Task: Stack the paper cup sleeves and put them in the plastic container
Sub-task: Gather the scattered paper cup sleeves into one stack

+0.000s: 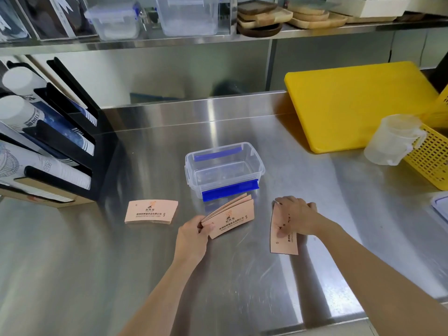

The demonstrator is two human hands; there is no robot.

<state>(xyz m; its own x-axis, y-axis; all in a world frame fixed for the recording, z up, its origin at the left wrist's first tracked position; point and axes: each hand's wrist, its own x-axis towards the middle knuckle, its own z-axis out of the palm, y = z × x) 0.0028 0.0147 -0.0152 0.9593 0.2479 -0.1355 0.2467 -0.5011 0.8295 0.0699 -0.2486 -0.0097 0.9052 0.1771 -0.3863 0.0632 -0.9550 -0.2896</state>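
A clear plastic container [257, 163] with blue clips stands open and empty in the middle of the steel counter. My left hand [192, 235] grips a fanned bunch of pink paper cup sleeves [234, 218] just in front of the container, lifted at its far end. My right hand [297, 215] lies flat on another sleeve pile [282, 244] on the counter to the right, thumb and fingers pressing it. A third stack of sleeves [150, 211] lies untouched on the left.
A black cup dispenser rack [60, 146] with paper cups fills the left side. A yellow cutting board [358, 105] leans at the back right, beside a yellow basket [434, 161] and a clear measuring jug [392, 139]. A shelf above holds containers and wooden trays.
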